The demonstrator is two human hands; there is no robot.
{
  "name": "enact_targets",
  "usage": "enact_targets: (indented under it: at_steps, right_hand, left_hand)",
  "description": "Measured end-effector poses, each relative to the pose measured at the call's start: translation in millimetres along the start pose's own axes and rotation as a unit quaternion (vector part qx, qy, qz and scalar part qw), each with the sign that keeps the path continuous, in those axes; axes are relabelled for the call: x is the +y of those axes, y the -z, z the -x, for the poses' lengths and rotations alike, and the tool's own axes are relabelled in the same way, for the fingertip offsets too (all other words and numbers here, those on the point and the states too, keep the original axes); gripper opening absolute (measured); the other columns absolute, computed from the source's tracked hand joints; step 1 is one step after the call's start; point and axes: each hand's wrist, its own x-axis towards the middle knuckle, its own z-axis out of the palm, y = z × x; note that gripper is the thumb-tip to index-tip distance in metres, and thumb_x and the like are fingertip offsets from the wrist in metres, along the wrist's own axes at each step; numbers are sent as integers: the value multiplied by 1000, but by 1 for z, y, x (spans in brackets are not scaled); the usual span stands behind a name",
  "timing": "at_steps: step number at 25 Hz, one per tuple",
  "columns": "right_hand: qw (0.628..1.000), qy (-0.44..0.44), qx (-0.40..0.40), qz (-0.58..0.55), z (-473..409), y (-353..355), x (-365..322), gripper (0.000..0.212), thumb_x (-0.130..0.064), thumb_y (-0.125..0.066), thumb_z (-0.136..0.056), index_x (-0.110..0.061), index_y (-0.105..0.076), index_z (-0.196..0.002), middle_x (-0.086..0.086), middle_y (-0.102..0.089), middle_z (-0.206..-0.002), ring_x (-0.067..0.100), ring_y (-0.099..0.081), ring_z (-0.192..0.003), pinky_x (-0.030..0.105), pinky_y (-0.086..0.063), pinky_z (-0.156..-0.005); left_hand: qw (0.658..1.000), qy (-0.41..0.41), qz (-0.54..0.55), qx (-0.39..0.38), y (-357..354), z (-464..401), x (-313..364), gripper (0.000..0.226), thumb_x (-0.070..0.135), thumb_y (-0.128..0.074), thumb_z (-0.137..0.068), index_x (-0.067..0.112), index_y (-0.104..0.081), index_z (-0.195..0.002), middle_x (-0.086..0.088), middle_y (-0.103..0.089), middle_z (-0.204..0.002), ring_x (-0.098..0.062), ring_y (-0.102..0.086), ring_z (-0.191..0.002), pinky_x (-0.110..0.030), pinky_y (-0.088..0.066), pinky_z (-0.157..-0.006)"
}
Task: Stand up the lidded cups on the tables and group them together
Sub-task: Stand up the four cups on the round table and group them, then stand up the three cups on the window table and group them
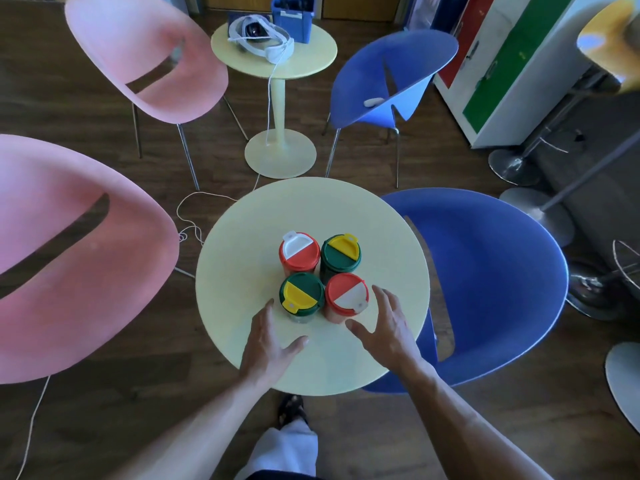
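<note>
Neither grip holds anything: the left hand (268, 336) hovers over the near part of the round pale-yellow worktop (242, 271) with fingers spread and relaxed, its thumb pointing toward the right, just short of the near green-lidded cup (302, 292). The right hand (382, 322) is likewise released, fingers splayed, its fingertips just beside the near red-lidded cup (346, 295); whether a fingertip touches the cup cannot be told. All four lidded cups stand upright in a tight two-by-two cluster near the middle of the worktop, sides touching or nearly so. The near green lid has a yellow flap, the near red lid a white flap. Behind them stand the far red-lidded cup (299, 251), with a white flap, at left, and the far green-lidded cup (341, 252), with a yellow flap, at right, so the colours sit diagonally. A blue chair (485, 271) stands right of the worktop and a pink chair (69, 254) left of it. Farther back, a second small round table (311, 60) carries a white headset (259, 38) and a blue box (292, 17), with another pink chair (145, 53) and another blue chair (388, 81) on either side of it.
</note>
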Motion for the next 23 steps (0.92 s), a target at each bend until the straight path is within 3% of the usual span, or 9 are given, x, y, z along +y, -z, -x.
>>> enact_targets:
  at_steps: [5,8,12,18,23]
  right_hand:
    - [999,-33,13,14,47,15,30,70,-44,-59,-89,-16,-30,-146,1,-33,-150,21,-39,-133,35,-40,-103]
    - [998,-64,26,2,100,21,62,62,-41,-61,-88,-18,-38,-141,-1,-40,-145,22,-41,-131,36,-40,-103]
    - [989,-137,57,-14,192,29,113,56,-37,-63,-85,-19,-46,-135,0,-45,-140,24,-44,-128,35,-38,-104]
    - [958,-252,133,-26,332,44,188,54,-41,-62,-83,-18,-51,-131,1,-49,-137,25,-48,-124,32,-38,-104]
    - [909,-377,160,-75,412,43,229,53,-45,-57,-87,-21,-48,-133,-1,-47,-138,24,-46,-124,34,-42,-99]
  left_hand:
    - [998,-49,-30,38,-29,36,23,68,36,-71,-80,13,-42,-137,-6,-46,-137,-24,-44,-127,-33,-40,-98]
    - [994,-89,-56,23,-54,70,46,60,35,-68,-82,16,-46,-134,-3,-47,-136,-22,-46,-125,-33,-42,-95]
    - [976,-159,-90,-118,-108,130,70,51,37,-69,-80,20,-54,-126,0,-57,-126,-21,-55,-116,-30,-42,-94]
    - [902,-277,-171,-285,-199,224,110,56,42,-68,-80,21,-53,-130,0,-55,-134,-18,-50,-124,-27,-37,-103]
    - [829,-331,-238,-382,-258,272,146,60,44,-63,-82,22,-48,-136,3,-48,-140,-16,-43,-129,-30,-36,-105]
